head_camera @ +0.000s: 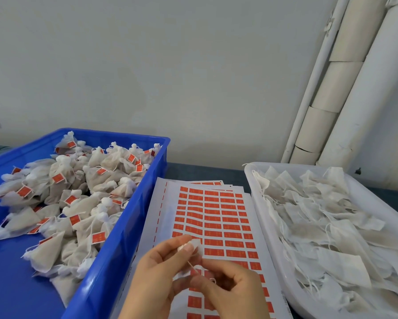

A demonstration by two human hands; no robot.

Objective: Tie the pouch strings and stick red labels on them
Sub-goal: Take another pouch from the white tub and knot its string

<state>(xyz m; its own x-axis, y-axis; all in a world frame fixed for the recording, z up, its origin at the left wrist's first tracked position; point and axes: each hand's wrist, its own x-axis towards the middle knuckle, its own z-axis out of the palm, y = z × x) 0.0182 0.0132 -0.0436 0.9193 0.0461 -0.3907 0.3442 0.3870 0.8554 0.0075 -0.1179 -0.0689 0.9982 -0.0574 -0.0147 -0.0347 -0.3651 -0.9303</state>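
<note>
Pouch (196, 244) held above the label sheet (168, 210).
Our left hand (158, 270) pinches the pouch; our right hand (232, 286) pinches its string (191, 268), between blue crate (126, 226) and white tray (287, 282).

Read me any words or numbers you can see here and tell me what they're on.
None can be read.
Red labels on the sheet: faint print, too small to read.
Pouch labels in the blue bin: faint print, too blurred.

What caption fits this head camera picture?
Left hand holds a small white cloth pouch, right hand pinches its string, above red label sheets between blue plastic crate and white tray.
</note>
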